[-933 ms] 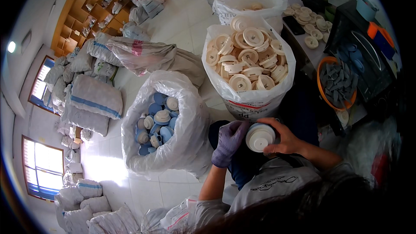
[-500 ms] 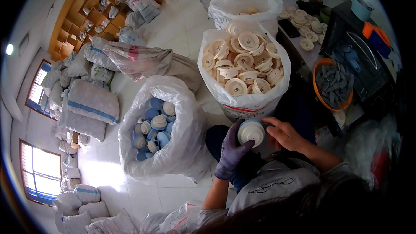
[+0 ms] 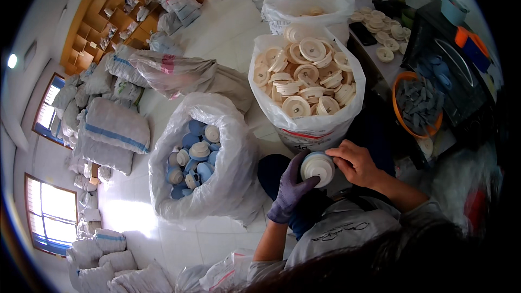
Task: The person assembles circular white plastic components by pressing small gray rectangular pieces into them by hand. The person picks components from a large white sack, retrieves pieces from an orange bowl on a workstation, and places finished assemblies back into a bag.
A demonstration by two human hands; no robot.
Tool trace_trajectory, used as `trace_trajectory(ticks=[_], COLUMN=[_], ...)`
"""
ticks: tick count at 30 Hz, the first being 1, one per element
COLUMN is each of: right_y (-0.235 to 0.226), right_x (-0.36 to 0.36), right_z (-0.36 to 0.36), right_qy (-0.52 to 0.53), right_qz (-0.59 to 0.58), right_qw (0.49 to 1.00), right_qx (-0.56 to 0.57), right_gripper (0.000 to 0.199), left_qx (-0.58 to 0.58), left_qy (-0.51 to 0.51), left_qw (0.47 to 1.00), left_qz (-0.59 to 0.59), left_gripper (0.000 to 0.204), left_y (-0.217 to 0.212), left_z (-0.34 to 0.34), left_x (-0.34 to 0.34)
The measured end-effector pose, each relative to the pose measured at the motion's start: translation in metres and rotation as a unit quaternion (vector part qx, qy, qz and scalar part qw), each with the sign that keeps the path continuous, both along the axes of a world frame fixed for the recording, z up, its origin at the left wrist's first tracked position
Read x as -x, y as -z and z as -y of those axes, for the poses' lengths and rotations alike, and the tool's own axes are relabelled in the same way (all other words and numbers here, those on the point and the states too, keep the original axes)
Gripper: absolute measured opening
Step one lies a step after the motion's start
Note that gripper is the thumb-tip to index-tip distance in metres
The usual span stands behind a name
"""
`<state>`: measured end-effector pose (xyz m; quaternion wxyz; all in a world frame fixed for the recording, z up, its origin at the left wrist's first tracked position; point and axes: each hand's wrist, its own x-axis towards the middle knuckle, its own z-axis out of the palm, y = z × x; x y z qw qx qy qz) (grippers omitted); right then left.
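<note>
My gloved left hand (image 3: 290, 190) cradled the white spool (image 3: 318, 167) over my lap, grip clenched on its rim, while my bare right hand (image 3: 354, 161) pinched its edge. It seemed light, stiff, smooth plastic, best held by the flange.

I sit in a storeroom workshop: stacked white woven sacks (image 3: 111, 130), wooden wall shelves (image 3: 108, 19), clear plastic bags of cream plastic discs (image 3: 306, 76).

Purple glove (image 3: 290, 192) at lower centre; cream discs (image 3: 304, 78) upper centre; blue and cream pieces (image 3: 192, 157) centre left; orange basin (image 3: 402, 78) right.
</note>
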<state>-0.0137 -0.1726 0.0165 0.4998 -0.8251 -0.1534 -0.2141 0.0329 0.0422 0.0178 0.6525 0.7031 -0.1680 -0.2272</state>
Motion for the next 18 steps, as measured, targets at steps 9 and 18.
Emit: trace_trajectory(ticks=[9,18], right_y=[-0.007,0.006], right_x=[-0.006,-0.018], right_z=[-0.006,-0.012], right_qy=[-0.049,-0.069], right_qz=[0.018,-0.045], right_qw=[0.993,0.996], right_qx=[0.104,0.045], right_gripper=[0.038,0.027], left_qx=[-0.058,-0.213], left_qy=[0.022,-0.366], left_qw=[0.992,0.824], left_qz=[0.110,0.376], left_gripper=[0.080,0.078], left_y=[0.007,-0.072], left_z=[-0.006,-0.122], left_x=[-0.001,-0.043])
